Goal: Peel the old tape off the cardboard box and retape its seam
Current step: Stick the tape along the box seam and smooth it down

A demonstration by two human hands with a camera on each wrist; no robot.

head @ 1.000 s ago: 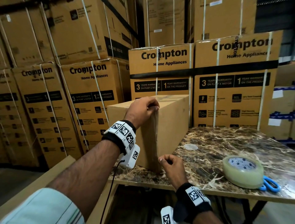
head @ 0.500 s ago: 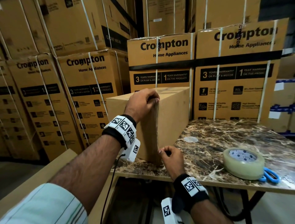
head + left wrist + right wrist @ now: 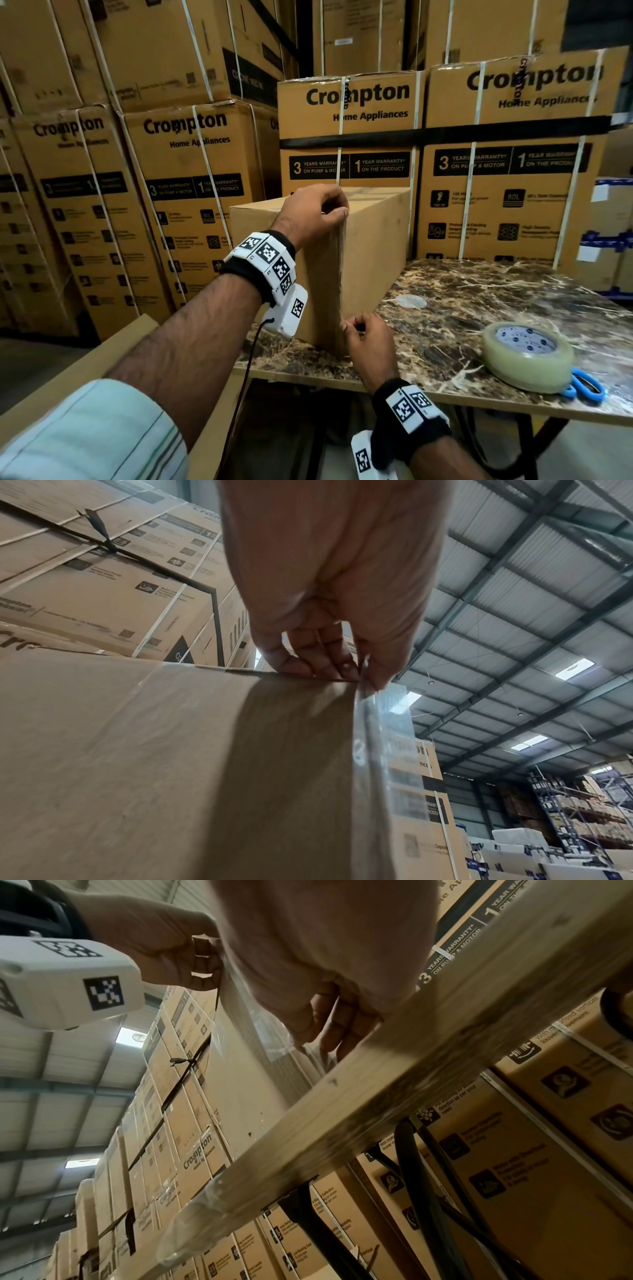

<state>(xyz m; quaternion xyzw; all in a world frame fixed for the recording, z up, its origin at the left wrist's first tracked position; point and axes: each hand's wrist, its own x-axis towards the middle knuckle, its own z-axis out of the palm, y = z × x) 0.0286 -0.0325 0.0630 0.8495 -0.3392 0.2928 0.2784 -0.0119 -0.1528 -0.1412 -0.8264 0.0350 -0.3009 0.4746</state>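
A plain cardboard box (image 3: 373, 246) stands on the marble table (image 3: 479, 298), one vertical edge turned toward me. A strip of clear tape (image 3: 342, 270) runs down that edge. My left hand (image 3: 334, 209) is at the box's top corner and pinches the strip's upper end between thumb and fingers. In the left wrist view the clear tape (image 3: 380, 737) hangs taut below the left hand (image 3: 363, 674), beside the box (image 3: 171, 750). My right hand (image 3: 349, 327) pinches the strip's lower end near the table. In the right wrist view the right hand (image 3: 325, 1031) has curled fingers just above the table edge (image 3: 377, 1096).
A roll of clear tape (image 3: 527, 356) lies at the table's front right, with blue-handled scissors (image 3: 585, 385) against it. A small clear scrap (image 3: 411, 301) lies on the marble by the box. Tall stacks of printed cartons (image 3: 349, 130) stand behind and to the left.
The head view has tipped and shifted a little. Both hands keep their hold at the top and bottom of the box's near edge, with the tape between them.
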